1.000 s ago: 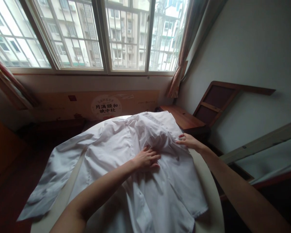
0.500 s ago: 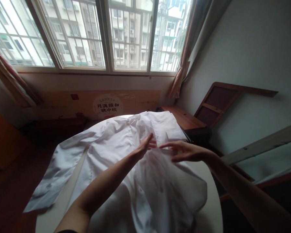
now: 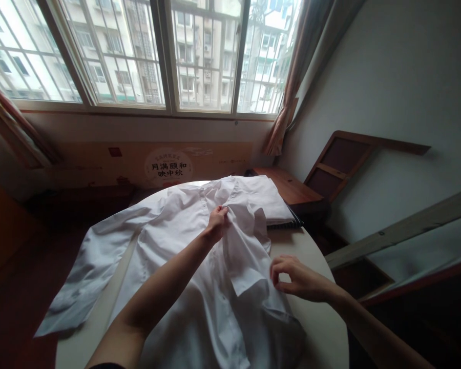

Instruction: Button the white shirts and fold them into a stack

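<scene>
A white long-sleeved shirt [image 3: 176,225] lies spread with creases over a pale round-edged table [image 3: 325,323]. One sleeve reaches out to the left, its end by the table's edge. A loose white flap, like the other sleeve, is laid over the shirt's front. My left hand [image 3: 217,220] is closed in a pinch on the shirt cloth near the upper middle. To the right, my right hand [image 3: 297,279] has its fingers curled towards the thumb at the shirt's right edge. Its fingertips seem to pinch the cloth there, partly hidden.
Folded white cloth [image 3: 278,207] sits at the table's far right, above a dark striped item [image 3: 286,224]. Beyond stand a brown wooden desk [image 3: 284,182] and a wooden frame [image 3: 338,159] by the wall. A pale beam [image 3: 403,230] runs along the right. Barred windows face me.
My left hand has gone from open to pinching the shirt. My right hand has moved nearer me, its fingers curling. The billowing cloth on the right has settled, and a flap now lies across the front.
</scene>
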`<state>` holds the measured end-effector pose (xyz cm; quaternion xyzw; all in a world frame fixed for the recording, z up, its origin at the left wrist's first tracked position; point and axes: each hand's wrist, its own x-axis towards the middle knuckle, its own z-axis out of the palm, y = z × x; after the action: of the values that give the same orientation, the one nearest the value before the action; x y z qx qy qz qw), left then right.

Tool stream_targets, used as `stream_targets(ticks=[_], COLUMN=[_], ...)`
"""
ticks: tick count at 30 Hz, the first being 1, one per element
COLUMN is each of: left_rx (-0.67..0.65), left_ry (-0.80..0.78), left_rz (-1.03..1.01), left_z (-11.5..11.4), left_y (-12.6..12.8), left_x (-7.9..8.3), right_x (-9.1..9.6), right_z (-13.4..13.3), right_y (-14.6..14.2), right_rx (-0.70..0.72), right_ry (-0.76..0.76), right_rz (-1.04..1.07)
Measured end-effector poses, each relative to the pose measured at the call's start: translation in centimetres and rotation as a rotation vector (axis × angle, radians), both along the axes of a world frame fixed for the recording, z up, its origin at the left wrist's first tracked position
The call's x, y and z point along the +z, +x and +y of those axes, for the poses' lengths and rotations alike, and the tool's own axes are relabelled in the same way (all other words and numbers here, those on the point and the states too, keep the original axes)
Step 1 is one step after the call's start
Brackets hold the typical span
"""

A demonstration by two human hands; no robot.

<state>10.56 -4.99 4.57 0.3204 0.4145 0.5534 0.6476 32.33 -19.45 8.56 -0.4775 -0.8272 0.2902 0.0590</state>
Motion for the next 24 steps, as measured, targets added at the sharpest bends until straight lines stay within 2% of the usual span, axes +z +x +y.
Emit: stream_targets(ticks=[2,4,6,8,11,13,15,17,20,22,24], left_rx=[0.047,0.079,0.058,-0.054,-0.255,-0.308,-0.322,-0.302,-0.138,-0.053,-0.060], left_ry=[-0.008,-0.006,0.021,0.077,0.179,0.219,0.242,0.249,0.222,0.196,0.170], left_rz=[-0.011,0.000,0.026,0.109,0.323,0.405,0.389,0.332,0.249,0.191,0.222], left_z=[-0.2,-0.6,-1.1,-1.8,-2.6,-2.9,-3.0,-2.9,-3.0,-3.6,-4.9], left_y=[0.5,0.8,0.6,-0.1,-1.3,-1.7,-1.6,-1.3,-1.5,-2.4,-3.8], left_x=[0.3,0.4,0.4,0.0,-0.9,-1.5,-1.6,-1.0,0.6,1.4,1.2], right_x=[-0.9,-2.0,-3.2,-4.3,-5.6,-6.2,-6.5,-6.1,-3.7,-1.5,0.4], right_z=[-0.9,-1.9,-3.1,-4.6,-6.7,-7.2,-6.5,-5.1,-3.6,-3.8,-4.9], right_y=[-0.3,-1.5,-3.1,-4.9,-7.3,-8.4,-8.8,-8.5,-7.0,-5.9,-5.4], right_rx=[0.010,-0.058,-0.171,-0.242,-0.198,-0.172,-0.194,-0.237,-0.264,-0.162,0.030], right_ry=[-0.084,-0.122,-0.030,0.113,0.271,0.364,0.399,0.374,0.288,0.197,0.086], right_rz=[0.121,0.167,0.108,0.001,-0.072,-0.050,-0.024,0.050,0.318,0.474,0.529])
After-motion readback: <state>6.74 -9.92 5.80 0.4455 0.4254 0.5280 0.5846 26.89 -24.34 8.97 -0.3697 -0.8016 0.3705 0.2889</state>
